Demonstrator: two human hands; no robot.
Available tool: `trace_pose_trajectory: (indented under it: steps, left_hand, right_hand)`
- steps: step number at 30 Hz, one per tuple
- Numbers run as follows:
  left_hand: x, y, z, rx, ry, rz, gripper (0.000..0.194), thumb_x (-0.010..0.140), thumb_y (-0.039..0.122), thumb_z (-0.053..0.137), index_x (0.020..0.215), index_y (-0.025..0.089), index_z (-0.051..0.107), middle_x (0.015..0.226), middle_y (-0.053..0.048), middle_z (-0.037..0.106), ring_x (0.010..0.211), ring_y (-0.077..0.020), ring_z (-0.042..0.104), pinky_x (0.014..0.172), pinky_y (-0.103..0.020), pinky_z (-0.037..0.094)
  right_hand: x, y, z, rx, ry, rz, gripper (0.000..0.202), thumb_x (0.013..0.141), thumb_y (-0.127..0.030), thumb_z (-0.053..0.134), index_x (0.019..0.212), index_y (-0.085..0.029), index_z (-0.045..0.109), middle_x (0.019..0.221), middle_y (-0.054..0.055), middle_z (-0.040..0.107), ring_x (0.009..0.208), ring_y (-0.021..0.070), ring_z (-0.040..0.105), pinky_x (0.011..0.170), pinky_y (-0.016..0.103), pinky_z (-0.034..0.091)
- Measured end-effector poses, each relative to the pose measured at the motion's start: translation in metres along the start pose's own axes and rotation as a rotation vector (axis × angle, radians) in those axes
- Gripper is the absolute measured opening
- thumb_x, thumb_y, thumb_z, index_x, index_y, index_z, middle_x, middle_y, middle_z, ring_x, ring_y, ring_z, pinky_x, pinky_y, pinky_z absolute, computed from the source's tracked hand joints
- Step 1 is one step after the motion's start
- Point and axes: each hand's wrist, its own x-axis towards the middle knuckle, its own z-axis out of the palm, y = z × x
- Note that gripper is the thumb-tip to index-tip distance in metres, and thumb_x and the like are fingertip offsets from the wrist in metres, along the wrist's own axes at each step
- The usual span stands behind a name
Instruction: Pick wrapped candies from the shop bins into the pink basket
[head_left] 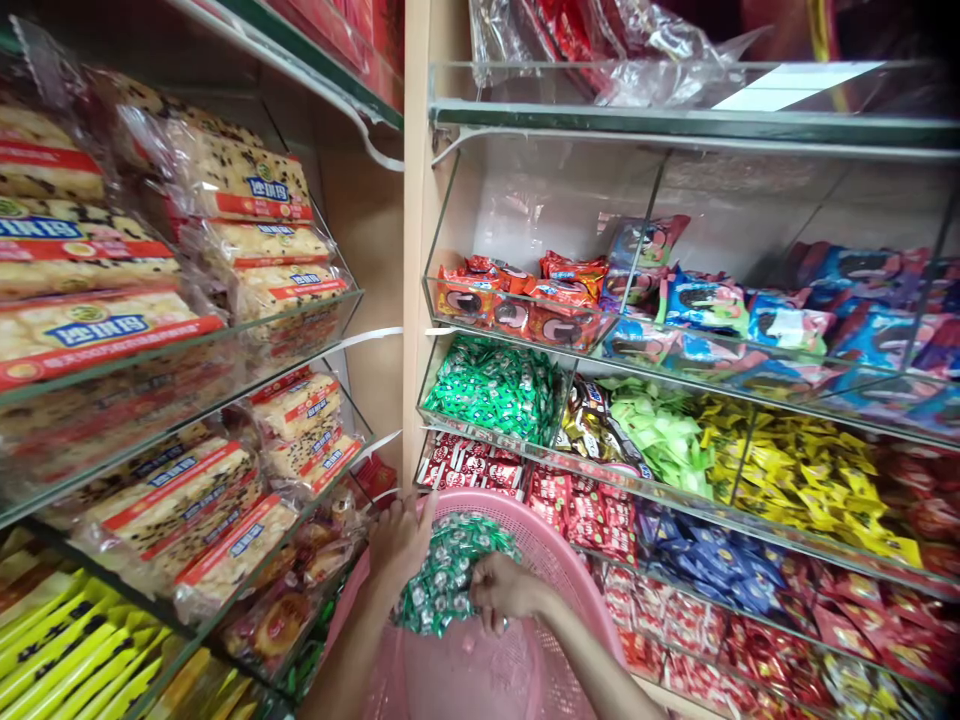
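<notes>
A pink plastic basket (592, 600) with a perforated wall is in front of me at the bottom centre. Green-wrapped candies (442, 580) lie heaped toward its far side, and its near bottom is bare. My left hand (397, 545) is closed over the basket's far left rim, with the fingertips partly hidden. Inside the basket, my right hand (504, 590) is low over the candies. Its fingers are curled together, and what they hold, if anything, cannot be made out.
Glass-fronted shelves rise close on both sides. Packaged pastries (262, 185) fill the left ones. On the right are a bin of green candies (491, 390), yellow-wrapped candies (810, 470), blue-wrapped candies (705, 560) and red packets (585, 510). A wooden post (416, 240) stands at the corner.
</notes>
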Motion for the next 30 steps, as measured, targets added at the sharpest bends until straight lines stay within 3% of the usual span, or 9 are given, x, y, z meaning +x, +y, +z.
trace_pose_trajectory:
  steps: [4,8,10,13,15,22,27,30]
  left_hand:
    - [0.000,0.001,0.000,0.002,-0.009,0.005,0.042,0.095,0.037,0.031,0.130,0.023,0.048,0.111,-0.013,0.062,0.101,-0.0249,0.058,0.085,-0.037,0.043]
    - [0.001,0.003,0.000,-0.007,-0.014,-0.049,0.047,0.095,0.043,0.027,0.127,0.019,0.051,0.108,-0.015,0.064,0.099,-0.0258,0.059,0.086,-0.038,0.043]
    - [0.002,0.004,0.000,-0.004,-0.018,-0.062,0.050,0.095,0.046,0.024,0.124,0.018,0.053,0.106,-0.015,0.064,0.099,-0.0257,0.060,0.086,-0.038,0.043]
    - [0.002,0.006,-0.001,0.001,-0.021,-0.068,0.052,0.095,0.047,0.022,0.122,0.018,0.055,0.106,-0.014,0.065,0.098,-0.0250,0.060,0.086,-0.037,0.043]
    - [0.002,0.007,-0.002,0.000,-0.018,-0.049,0.050,0.094,0.047,0.023,0.123,0.019,0.054,0.108,-0.014,0.064,0.099,-0.0249,0.059,0.085,-0.036,0.044]
    - [0.001,0.011,-0.004,-0.027,-0.014,-0.038,0.047,0.094,0.045,0.027,0.126,0.022,0.052,0.113,-0.014,0.062,0.100,-0.0264,0.058,0.084,-0.039,0.044]
    - [0.001,0.012,-0.002,-0.006,-0.002,-0.007,0.047,0.095,0.045,0.025,0.124,0.022,0.054,0.115,-0.014,0.061,0.100,-0.0257,0.058,0.084,-0.038,0.044]
    - [0.001,0.011,-0.001,0.001,0.001,-0.026,0.050,0.095,0.046,0.023,0.122,0.020,0.055,0.113,-0.015,0.062,0.098,-0.0257,0.059,0.083,-0.038,0.045]
  right_hand:
    - [-0.001,-0.001,0.001,-0.127,0.172,0.080,0.024,0.072,-0.011,0.049,0.050,-0.018,0.043,0.038,-0.005,0.051,0.035,0.0091,0.050,0.042,0.018,0.039]
    - [-0.007,-0.002,-0.001,-0.243,0.378,-0.030,0.031,0.076,-0.016,0.050,0.047,-0.019,0.039,0.037,-0.005,0.049,0.035,0.0084,0.048,0.046,0.019,0.040]
    - [-0.010,-0.003,0.002,-0.200,0.278,-0.071,0.030,0.077,-0.018,0.049,0.048,-0.020,0.041,0.038,-0.005,0.049,0.034,0.0085,0.048,0.043,0.019,0.038]
    - [-0.014,-0.006,0.010,-0.142,-0.018,-0.045,0.020,0.071,-0.014,0.050,0.051,-0.019,0.048,0.040,-0.006,0.051,0.036,0.0093,0.050,0.039,0.018,0.036]
    - [-0.016,-0.008,0.015,-0.155,-0.101,-0.018,0.016,0.066,-0.009,0.050,0.052,-0.017,0.053,0.039,-0.007,0.048,0.036,0.0085,0.050,0.038,0.016,0.035]
    - [-0.013,-0.002,0.014,-0.107,-0.011,-0.004,0.016,0.063,-0.007,0.046,0.057,-0.017,0.057,0.043,-0.007,0.052,0.036,0.0063,0.050,0.038,0.014,0.035]
    - [-0.018,-0.003,0.016,-0.126,-0.056,-0.004,0.017,0.068,-0.013,0.048,0.055,-0.017,0.057,0.040,-0.007,0.049,0.033,0.0067,0.048,0.038,0.014,0.036]
    - [-0.031,-0.019,0.011,-0.094,-0.092,-0.056,0.014,0.072,-0.017,0.050,0.061,-0.018,0.059,0.045,-0.007,0.053,0.034,0.0075,0.048,0.037,0.016,0.036]
